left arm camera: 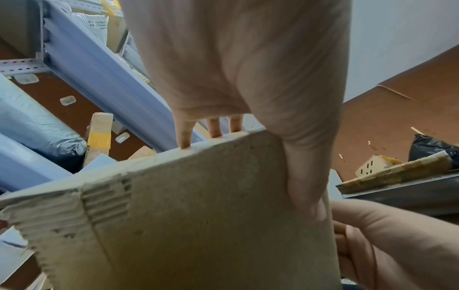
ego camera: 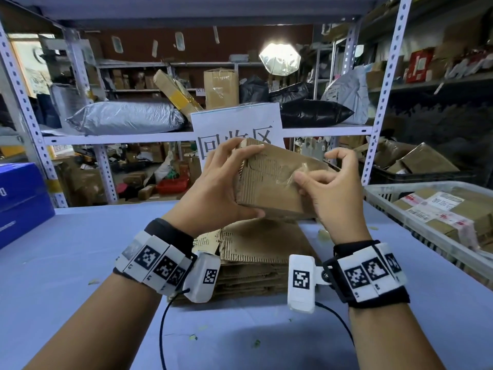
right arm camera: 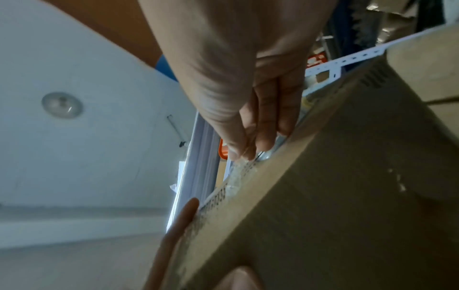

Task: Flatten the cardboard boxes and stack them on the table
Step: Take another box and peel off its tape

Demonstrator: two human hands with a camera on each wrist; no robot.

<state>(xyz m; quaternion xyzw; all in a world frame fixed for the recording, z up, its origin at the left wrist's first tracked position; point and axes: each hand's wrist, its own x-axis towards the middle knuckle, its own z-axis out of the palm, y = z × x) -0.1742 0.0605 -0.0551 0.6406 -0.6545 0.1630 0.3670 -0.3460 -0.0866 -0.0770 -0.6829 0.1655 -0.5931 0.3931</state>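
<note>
Cardboard box [ego camera: 277, 180] sits in the air between both hands, above the pile of flattened cardboard [ego camera: 256, 252] on the blue table [ego camera: 80, 263]. The left hand [ego camera: 221, 188] grips its left end, fingers curled over the top edge and thumb pressed under the lower edge, so that end is clamped. The right hand [ego camera: 330, 190] pinches a strip of clear tape [ego camera: 304, 169] on the box's near face, thumb and forefinger closed together on it; the wrist view shows those fingertips [right arm camera: 246, 151] at the taped seam. The box's long axis runs left to right, slightly tilted, with the torn, ribbed patch toward the left hand and the taped seam toward the right, so the right hand is the nearer one to the tape. Peeling will likely go along that axis, away from the left hand's hold. Just below, the pile waits for this piece; to the right stands a white basket [ego camera: 400, 206] with more taped boxes [ego camera: 442, 212].
</note>
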